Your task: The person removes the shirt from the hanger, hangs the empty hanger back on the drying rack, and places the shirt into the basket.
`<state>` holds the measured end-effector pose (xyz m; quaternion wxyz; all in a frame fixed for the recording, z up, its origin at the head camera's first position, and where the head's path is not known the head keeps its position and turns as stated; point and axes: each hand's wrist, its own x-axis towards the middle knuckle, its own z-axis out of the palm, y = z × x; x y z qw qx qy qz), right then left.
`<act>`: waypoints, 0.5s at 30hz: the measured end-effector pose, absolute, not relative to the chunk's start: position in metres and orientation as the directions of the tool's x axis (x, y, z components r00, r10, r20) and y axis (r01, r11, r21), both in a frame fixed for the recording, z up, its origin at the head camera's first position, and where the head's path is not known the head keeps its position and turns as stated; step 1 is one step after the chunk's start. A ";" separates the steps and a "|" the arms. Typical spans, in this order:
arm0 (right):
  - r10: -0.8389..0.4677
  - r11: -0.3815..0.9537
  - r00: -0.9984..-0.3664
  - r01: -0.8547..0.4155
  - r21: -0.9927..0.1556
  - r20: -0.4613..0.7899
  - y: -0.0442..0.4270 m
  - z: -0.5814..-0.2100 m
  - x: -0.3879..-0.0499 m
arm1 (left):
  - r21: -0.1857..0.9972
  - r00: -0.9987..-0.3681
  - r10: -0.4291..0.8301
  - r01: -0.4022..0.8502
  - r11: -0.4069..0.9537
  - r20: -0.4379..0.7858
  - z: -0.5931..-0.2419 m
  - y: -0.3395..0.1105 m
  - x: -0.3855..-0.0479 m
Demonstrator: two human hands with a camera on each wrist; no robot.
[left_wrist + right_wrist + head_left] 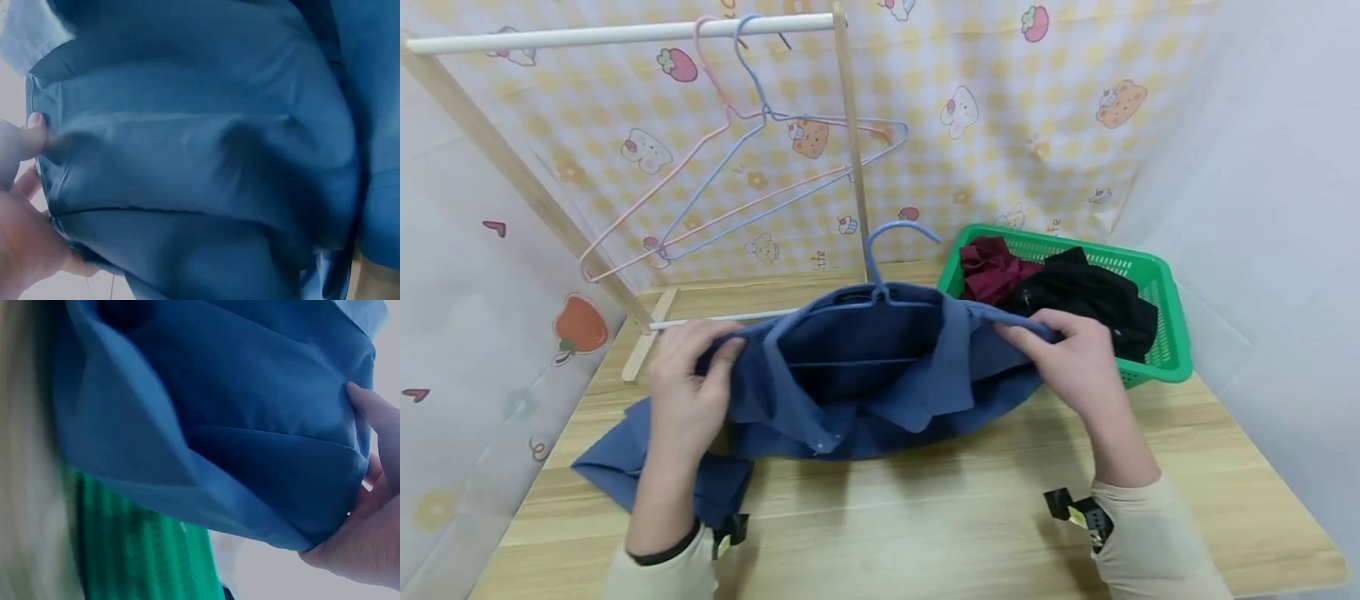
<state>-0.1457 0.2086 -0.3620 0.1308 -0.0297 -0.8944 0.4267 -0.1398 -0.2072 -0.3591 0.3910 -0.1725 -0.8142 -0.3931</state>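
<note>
A dark blue collared shirt (1000, 367) is held up above the table, spread between both hands. Inside its neck sits a blue hanger (880, 258), its hook rising over the collar and its bar crossing the opening. My left hand (688, 392) pinches the shirt at the left shoulder, thumb on the near side. At the right shoulder, my right hand (1078, 358) pinches the cloth between thumb and fingers. Each wrist view shows blue fabric filling most of the picture, with the left hand (31, 212) and the right hand (375, 494) at its edge. One sleeve (617, 458) drapes onto the table at left.
A rack with a white rail (625, 35) stands at the back left. A pink hanger (658, 187) and another blue hanger (711, 179) hang from it. Behind the right hand, a green basket (1176, 333) holds dark red cloth (992, 267) and black cloth (1090, 292).
</note>
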 end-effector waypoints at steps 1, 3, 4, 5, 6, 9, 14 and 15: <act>0.190 0.625 -0.958 -0.051 -0.779 0.215 0.216 -0.360 -0.144 | 0.510 -0.643 -0.017 0.590 0.626 0.766 -0.359 -0.201 -0.141; 0.241 0.603 -0.943 -0.039 -0.797 0.228 0.230 -0.355 -0.141 | 0.513 -0.651 0.002 0.599 0.615 0.759 -0.359 -0.188 -0.145; 0.267 0.589 -0.936 -0.031 -0.807 0.231 0.236 -0.352 -0.139 | 0.517 -0.659 0.009 0.599 0.611 0.752 -0.358 -0.182 -0.146; 0.291 0.573 -0.928 -0.026 -0.819 0.233 0.241 -0.350 -0.137 | 0.522 -0.668 0.018 0.598 0.608 0.744 -0.357 -0.177 -0.147; 0.306 0.561 -0.922 -0.027 -0.827 0.238 0.246 -0.348 -0.134 | 0.526 -0.676 0.024 0.595 0.607 0.737 -0.356 -0.173 -0.147; 0.320 0.563 -0.905 -0.056 -0.825 0.280 0.256 -0.346 -0.128 | 0.548 -0.706 0.023 0.569 0.613 0.708 -0.355 -0.165 -0.146; 0.132 0.608 -0.835 -0.357 -0.709 0.534 0.259 -0.358 -0.123 | 0.618 -0.776 -0.046 0.463 0.636 0.629 -0.360 -0.173 -0.143; 0.084 0.609 -0.812 -0.417 -0.675 0.577 0.258 -0.361 -0.123 | 0.637 -0.793 -0.069 0.432 0.639 0.606 -0.362 -0.176 -0.142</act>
